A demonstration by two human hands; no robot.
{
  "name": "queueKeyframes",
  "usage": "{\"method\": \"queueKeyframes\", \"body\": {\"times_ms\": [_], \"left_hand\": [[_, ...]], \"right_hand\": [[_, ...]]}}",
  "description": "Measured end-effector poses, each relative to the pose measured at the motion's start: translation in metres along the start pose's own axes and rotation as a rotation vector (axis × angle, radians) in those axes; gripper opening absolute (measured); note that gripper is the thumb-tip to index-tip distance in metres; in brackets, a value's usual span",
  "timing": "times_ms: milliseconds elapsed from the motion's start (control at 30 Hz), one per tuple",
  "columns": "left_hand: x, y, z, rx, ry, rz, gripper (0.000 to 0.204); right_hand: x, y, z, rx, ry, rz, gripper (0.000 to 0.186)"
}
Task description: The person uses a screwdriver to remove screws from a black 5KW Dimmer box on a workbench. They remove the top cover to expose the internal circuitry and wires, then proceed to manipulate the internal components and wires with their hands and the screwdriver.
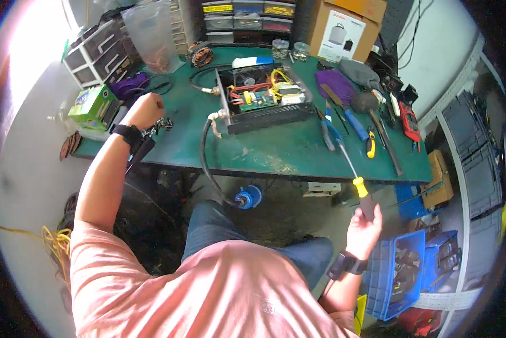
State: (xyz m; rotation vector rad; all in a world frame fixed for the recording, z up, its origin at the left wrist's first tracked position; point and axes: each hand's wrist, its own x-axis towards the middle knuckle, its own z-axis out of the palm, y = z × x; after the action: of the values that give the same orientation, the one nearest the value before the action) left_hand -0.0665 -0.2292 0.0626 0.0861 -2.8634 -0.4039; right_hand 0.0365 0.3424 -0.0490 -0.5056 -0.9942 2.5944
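My right hand (pixel 364 228) is low at the right, off the table's front edge, gripping a screwdriver (pixel 357 181) with a yellow and black handle; its long shaft slants up over the green table (pixel 275 152). My left hand (pixel 146 110) is a closed fist on the table's left side, next to a small metal part (pixel 161 124); whether it holds anything is hidden. An open black electronics box (pixel 264 96) with a circuit board and coloured wires lies between the hands, and a thick black cable (pixel 205 163) hangs from it.
Pliers, a blue-handled tool and a hammer (pixel 377 121) lie on the table's right. A green box (pixel 95 107) and drawer units (pixel 95 53) are at the left, a cardboard box (pixel 343 28) at the back. Blue crates (pixel 396 270) stand on the floor at the right.
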Motion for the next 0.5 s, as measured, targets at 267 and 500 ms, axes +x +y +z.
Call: {"method": "queueKeyframes", "body": {"times_ms": [267, 500], "left_hand": [[0.011, -0.029, 0.031, 0.049, -0.019, 0.038, 0.018], [0.007, -0.024, 0.026, 0.101, -0.051, -0.026, 0.017]], "right_hand": [[-0.034, -0.009, -0.002, 0.223, -0.143, 0.225, 0.043], [-0.046, -0.003, 0.009, 0.162, -0.221, 0.249, 0.045]]}}
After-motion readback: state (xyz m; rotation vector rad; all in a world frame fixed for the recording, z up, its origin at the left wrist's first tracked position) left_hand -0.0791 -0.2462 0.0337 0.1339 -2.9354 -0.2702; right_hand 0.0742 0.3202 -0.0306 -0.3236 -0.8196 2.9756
